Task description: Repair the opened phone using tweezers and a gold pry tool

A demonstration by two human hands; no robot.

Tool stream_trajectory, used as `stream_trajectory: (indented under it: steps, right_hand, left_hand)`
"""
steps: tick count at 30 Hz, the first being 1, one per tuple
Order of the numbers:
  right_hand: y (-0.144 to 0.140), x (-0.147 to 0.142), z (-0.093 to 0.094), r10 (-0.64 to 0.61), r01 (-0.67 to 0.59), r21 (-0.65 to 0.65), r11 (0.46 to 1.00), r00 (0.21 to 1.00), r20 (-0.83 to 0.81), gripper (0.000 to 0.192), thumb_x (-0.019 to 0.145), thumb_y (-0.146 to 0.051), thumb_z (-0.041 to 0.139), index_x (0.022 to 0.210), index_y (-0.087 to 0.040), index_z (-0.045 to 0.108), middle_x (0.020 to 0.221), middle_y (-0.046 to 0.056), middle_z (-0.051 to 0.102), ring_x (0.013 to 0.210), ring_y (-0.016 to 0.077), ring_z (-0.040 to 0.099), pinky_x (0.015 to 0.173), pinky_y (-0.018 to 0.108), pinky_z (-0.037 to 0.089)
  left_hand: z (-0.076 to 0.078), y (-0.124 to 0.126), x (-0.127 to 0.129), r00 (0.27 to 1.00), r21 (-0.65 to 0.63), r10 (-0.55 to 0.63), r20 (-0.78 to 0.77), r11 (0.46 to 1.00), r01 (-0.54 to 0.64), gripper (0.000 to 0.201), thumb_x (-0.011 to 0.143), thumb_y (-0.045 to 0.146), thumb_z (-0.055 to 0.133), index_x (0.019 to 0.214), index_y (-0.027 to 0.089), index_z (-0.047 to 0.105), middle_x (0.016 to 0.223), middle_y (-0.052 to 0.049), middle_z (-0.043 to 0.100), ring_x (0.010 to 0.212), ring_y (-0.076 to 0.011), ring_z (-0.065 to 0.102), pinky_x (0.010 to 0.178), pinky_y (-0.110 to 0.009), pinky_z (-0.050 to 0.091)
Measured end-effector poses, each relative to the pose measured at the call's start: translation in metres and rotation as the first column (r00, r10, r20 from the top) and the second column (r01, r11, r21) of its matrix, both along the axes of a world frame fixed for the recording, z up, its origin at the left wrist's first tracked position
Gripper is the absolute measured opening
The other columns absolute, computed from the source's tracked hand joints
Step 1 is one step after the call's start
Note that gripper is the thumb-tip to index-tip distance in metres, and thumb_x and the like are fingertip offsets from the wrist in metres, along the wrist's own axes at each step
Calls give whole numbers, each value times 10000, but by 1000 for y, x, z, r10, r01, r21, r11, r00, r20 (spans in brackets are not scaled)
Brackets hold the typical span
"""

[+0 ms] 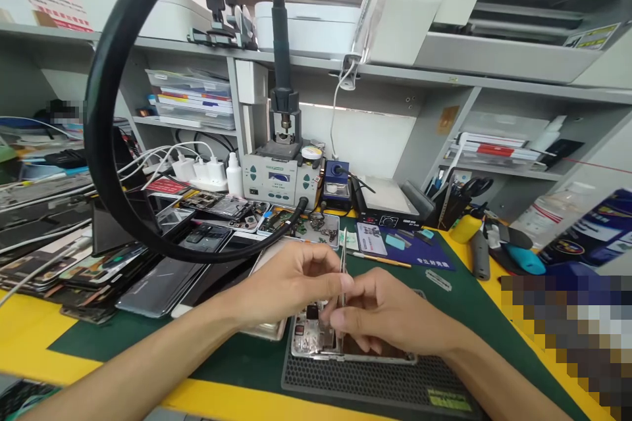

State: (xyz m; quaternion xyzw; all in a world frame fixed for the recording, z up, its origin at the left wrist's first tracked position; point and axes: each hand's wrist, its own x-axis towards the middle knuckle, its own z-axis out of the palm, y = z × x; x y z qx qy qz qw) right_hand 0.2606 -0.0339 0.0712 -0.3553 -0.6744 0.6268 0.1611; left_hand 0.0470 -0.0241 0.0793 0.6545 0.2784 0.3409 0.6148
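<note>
An opened phone (316, 341) with its inner parts bare lies on a black grid mat (375, 381) at the near middle of the bench. My left hand (291, 283) hovers over its top end, fingers pinched beside thin metal tweezers (343, 276) that stand upright between both hands. My right hand (385, 312) rests on the phone and grips the tweezers, whose tip points down into the phone. Most of the phone's right part is hidden under my right hand.
A pile of phones and screens (162, 276) fills the left side. A black hose loop (106, 138) arcs above it. A rework station (281, 181), chargers, a small tray of parts (316, 227) and a blue card mat (409, 250) stand behind. Tools (476, 253) lie at right.
</note>
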Motion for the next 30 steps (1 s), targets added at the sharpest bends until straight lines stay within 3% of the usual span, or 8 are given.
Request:
stream_trajectory:
  steps: [7, 17, 21, 25, 30]
  right_hand:
    - [1, 1, -1, 10, -10, -32, 999, 1000, 9, 451, 909, -582, 774, 883, -136, 719, 738, 10, 658, 561, 78, 576, 490, 167, 434]
    - [-5, -3, 4, -10, 10, 4, 1000, 999, 41, 354, 965, -455, 734, 804, -158, 627, 661, -35, 565, 582, 77, 537, 522, 164, 424]
    - [-6, -5, 6, -43, 43, 0, 999, 998, 39, 311, 917, -398, 793, 792, -161, 636, 678, -33, 592, 588, 79, 551, 537, 165, 440]
    - [-6, 1, 16, -103, 102, 4, 995, 993, 58, 291, 858, -360, 859, 780, -164, 659, 665, -28, 664, 579, 84, 599, 521, 153, 458]
    - [-33, 7, 26, -366, 359, 150, 921, 930, 20, 174, 899, -326, 829, 934, -194, 721, 692, -33, 727, 622, 103, 682, 557, 148, 522]
  left_hand:
    - [-7, 1, 7, 1000, -62, 22, -13, 998, -23, 386, 843, 487, 841, 801, 174, 619, 652, 7, 648, 612, -158, 582, 621, -295, 440]
    - [-5, -6, 8, 995, -38, 72, -76, 996, -75, 376, 868, 484, 807, 808, 174, 604, 673, -4, 660, 625, -158, 609, 598, -274, 475]
    - [-5, -9, 9, 985, 112, 125, -119, 987, -112, 323, 923, 457, 736, 819, 172, 626, 707, -7, 662, 651, -153, 589, 602, -274, 473]
    - [-1, -8, 0, 970, 369, 191, -153, 921, -123, 172, 897, 335, 740, 966, 180, 706, 874, -15, 668, 828, -185, 619, 761, -319, 494]
    - [6, -1, -20, 956, 558, 210, -203, 828, -63, 203, 882, 296, 735, 1064, 211, 707, 1057, -29, 702, 997, -234, 647, 896, -373, 477]
